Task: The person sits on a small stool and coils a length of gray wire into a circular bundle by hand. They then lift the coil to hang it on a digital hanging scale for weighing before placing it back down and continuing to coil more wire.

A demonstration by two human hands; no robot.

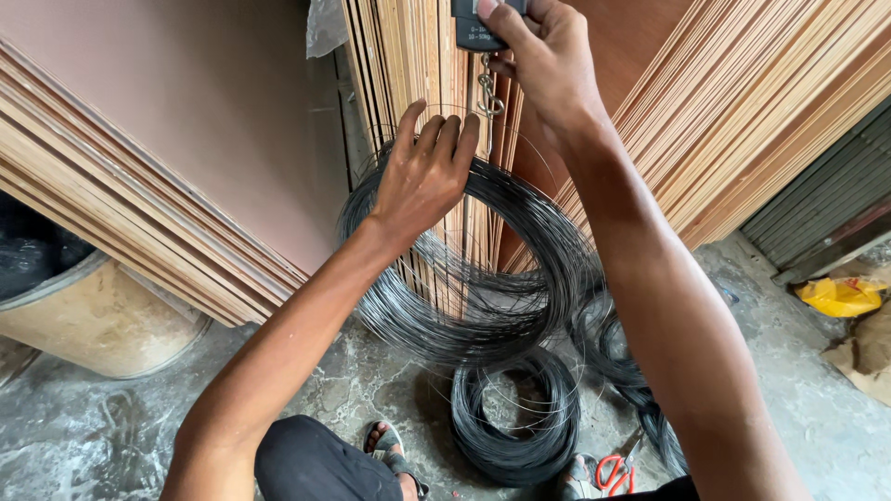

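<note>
Plywood stacks (148, 213) lean upright on both sides and at centre, edges toward the camera. A tan drum (97, 320) stands at left on the concrete floor (74, 427).

Large wire coil (483, 278): black, raised off the floor, hanging in front of the centre sheets. A smaller coil (515, 422) lies flat on the floor just below it; further loops (608, 348) lie behind the right forearm.

Left hand (422, 176): fingers together, curled over the top of the large coil, gripping the strands.

Right hand (543, 56): raised at the top edge, closed around a dark hanging scale (473, 32), thumb pressed on its face. A metal hook (489, 97) hangs from the scale, just above the coil; whether it catches the wire cannot be told.

Red-handled cutters (613, 473) lie on the floor at lower right.
</note>
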